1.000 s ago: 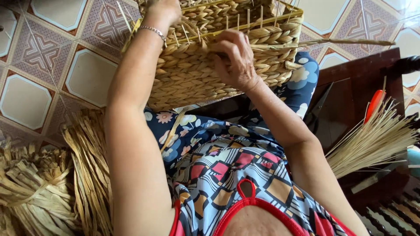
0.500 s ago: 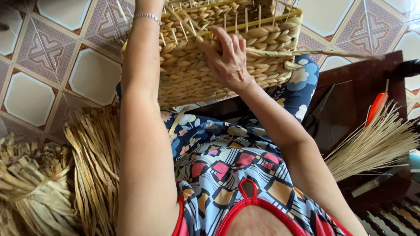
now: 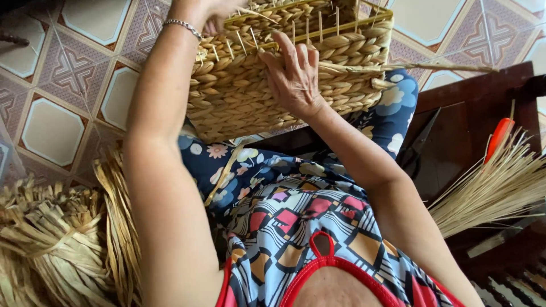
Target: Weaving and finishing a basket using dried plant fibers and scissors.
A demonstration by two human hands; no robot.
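A half-woven straw basket (image 3: 284, 68) is being propped on the lap, tilted with its open rim turned away from the person, so that the upper edge, where the thin upright stakes (image 3: 296, 31) are sticking out, is being kept within reach of both hands. The right hand (image 3: 293, 77) is being laid flat against the near wall of the basket, fingers spread and pressed up to the rim; nothing is being gripped by it, and the wall appears to be steadied this way while the braided rows are being pressed tight. The left hand (image 3: 213, 14) is being held at the far left corner of the rim, partly cut off by the picture's edge; it seems closed on a strand there, though whether anything is really pinched cannot be told. A silver bracelet (image 3: 182, 25) is being worn on that wrist. A loose weaving strand (image 3: 432, 67) is being left trailing from the right side of the basket. Bundles of dried straw (image 3: 62, 239) are being kept on the tiled floor (image 3: 62, 74) at the left, and a sheaf of thin splints (image 3: 495, 187) on the dark wooden bench (image 3: 455, 119) at the right, beside an orange-handled tool (image 3: 499, 136), all close enough to be reached without rising.
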